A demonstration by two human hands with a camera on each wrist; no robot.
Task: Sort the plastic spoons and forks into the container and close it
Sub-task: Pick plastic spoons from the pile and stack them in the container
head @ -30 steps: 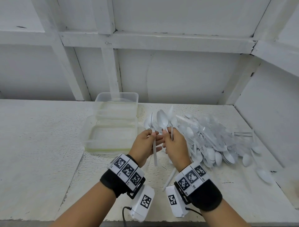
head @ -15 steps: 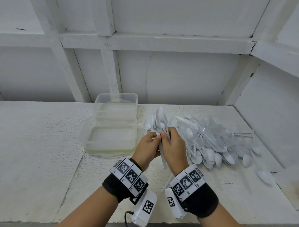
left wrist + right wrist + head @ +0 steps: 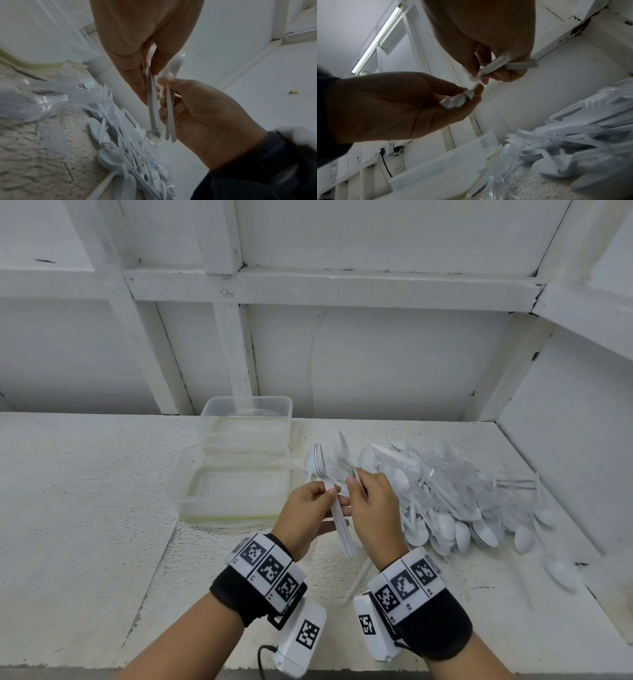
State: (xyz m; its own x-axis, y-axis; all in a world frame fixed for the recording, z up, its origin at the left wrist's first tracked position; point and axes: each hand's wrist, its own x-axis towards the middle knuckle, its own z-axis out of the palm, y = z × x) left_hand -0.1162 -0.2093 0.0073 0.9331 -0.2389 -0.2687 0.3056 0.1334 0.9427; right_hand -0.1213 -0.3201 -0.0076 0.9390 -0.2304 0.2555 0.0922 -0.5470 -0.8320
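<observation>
My left hand (image 3: 330, 491) pinches a small stack of white forks (image 3: 322, 465), tines up, with the handles hanging below the palm. Right beside it, my right hand (image 3: 354, 482) grips a few white utensils (image 3: 342, 446), one of them a spoon seen edge-on. In the left wrist view the two bundles hang side by side, the forks (image 3: 152, 105) and the spoon bundle (image 3: 169, 108). The clear container (image 3: 246, 419) stands open at the back, and its lid (image 3: 191, 491) lies in front of it. The pile of spoons and forks (image 3: 445, 501) lies to the right.
One utensil (image 3: 358, 580) lies on the white table (image 3: 85, 508) under my hands. Loose spoons (image 3: 561, 573) are scattered near the right wall (image 3: 565, 422). A white framed wall closes off the back.
The utensils held together between both hands have been split into two bundles. The spoon's bowl has turned edge-on, and the fork tines now show above my left hand.
</observation>
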